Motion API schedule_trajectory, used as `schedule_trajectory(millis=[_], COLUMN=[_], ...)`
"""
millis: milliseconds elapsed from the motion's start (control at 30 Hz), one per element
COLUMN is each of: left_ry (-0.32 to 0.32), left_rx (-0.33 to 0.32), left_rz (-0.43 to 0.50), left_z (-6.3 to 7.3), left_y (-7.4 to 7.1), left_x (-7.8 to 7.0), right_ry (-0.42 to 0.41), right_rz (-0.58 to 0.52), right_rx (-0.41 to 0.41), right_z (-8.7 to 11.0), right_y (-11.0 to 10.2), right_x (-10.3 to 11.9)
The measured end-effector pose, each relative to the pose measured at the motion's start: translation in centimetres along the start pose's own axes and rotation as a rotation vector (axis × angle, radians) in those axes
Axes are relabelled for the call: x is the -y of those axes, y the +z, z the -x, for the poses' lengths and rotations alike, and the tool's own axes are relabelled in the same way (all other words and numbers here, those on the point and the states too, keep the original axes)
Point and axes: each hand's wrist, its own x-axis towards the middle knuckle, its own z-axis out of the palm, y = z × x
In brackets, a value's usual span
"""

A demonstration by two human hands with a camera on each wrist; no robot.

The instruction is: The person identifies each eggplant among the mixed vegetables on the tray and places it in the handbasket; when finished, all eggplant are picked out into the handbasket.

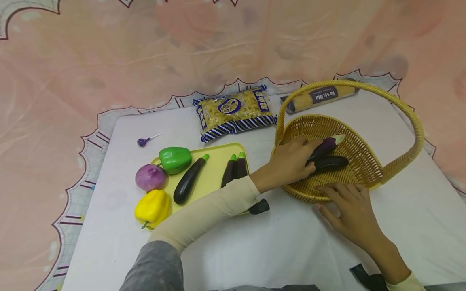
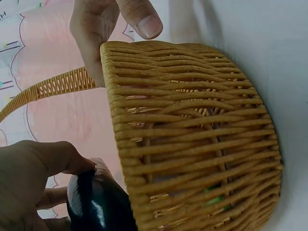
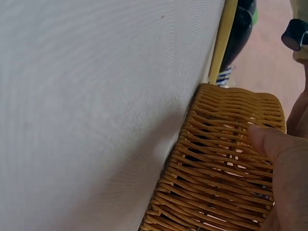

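My left hand (image 1: 291, 163) reaches over the near rim into a wicker basket (image 1: 303, 197) and grips a purple eggplant (image 1: 325, 148) with a pale end. Beside it in the basket lies a darker eggplant (image 1: 332, 163). In the left wrist view, fingers curl round a glossy dark eggplant (image 2: 96, 202) at the basket's rim. My right hand (image 1: 351, 214) holds the basket's near rim, its thumb (image 3: 264, 139) outside the weave and the other fingers over the edge. The palm of the left hand hides part of the eggplants.
Left of the basket, a yellow tray (image 1: 211, 182) holds several eggplants, with a green bell pepper (image 1: 175, 160), purple onion (image 1: 150, 177) and yellow bell pepper (image 1: 153, 208) along its left side. Behind are a pasta bag (image 1: 236, 113), a spaghetti pack (image 1: 324, 96) and a lollipop (image 1: 142, 142). The basket handle arches high.
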Motion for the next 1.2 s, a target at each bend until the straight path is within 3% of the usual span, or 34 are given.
schedule_trajectory(millis=[300, 567, 1200], left_ry=[0.035, 0.029, 0.009], left_rx=[-0.008, -0.007, 0.027], left_rz=[-0.014, -0.039, -0.067], left_z=[-1.2, -2.0, -2.0], left_y=[1.2, 2.6, 4.3], left_x=[0.0, 0.4, 0.4], right_ry=[-0.004, 0.0, 0.01], right_rz=[-0.003, -0.005, -0.003], right_rx=[-0.005, 0.002, -0.003], right_z=[-0.1, -0.1, -0.1], right_y=[0.0, 0.0, 0.0], right_x=[0.0, 0.0, 0.0])
